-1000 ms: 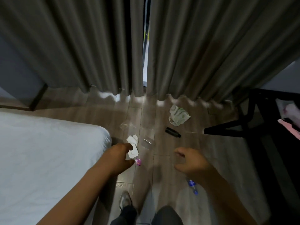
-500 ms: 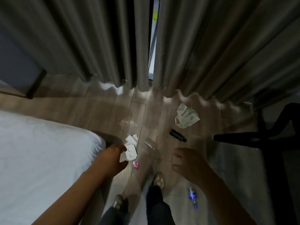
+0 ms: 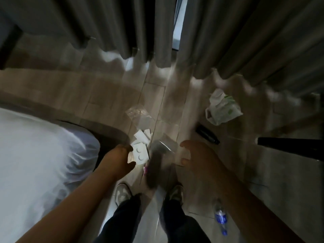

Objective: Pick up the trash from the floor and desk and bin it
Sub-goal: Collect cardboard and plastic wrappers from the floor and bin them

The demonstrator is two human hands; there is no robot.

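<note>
Trash is scattered over the wooden floor. White paper cards [image 3: 140,151] lie just in front of my left hand [image 3: 119,160], whose fingers are loosely curved and hold nothing. My right hand [image 3: 198,155] hovers open beside a clear plastic wrapper [image 3: 164,148]. A pink wrapper [image 3: 145,171] lies between my hands. Further off are another clear wrapper [image 3: 136,113], a small black bottle [image 3: 206,134] and a crumpled white-and-green plastic bag [image 3: 222,109]. A water bottle with a blue label [image 3: 220,216] lies under my right forearm.
A bed with a white sheet [image 3: 35,163] fills the left side. Grey curtains [image 3: 105,23] hang across the back down to the floor. A black chair leg [image 3: 289,148] juts in from the right. My shoes [image 3: 122,193] stand close behind the trash.
I have stepped forward and the view has tilted down, so the trash looks larger and nearer. Both hands stay out in front, empty. The chair has slid toward the right edge.
</note>
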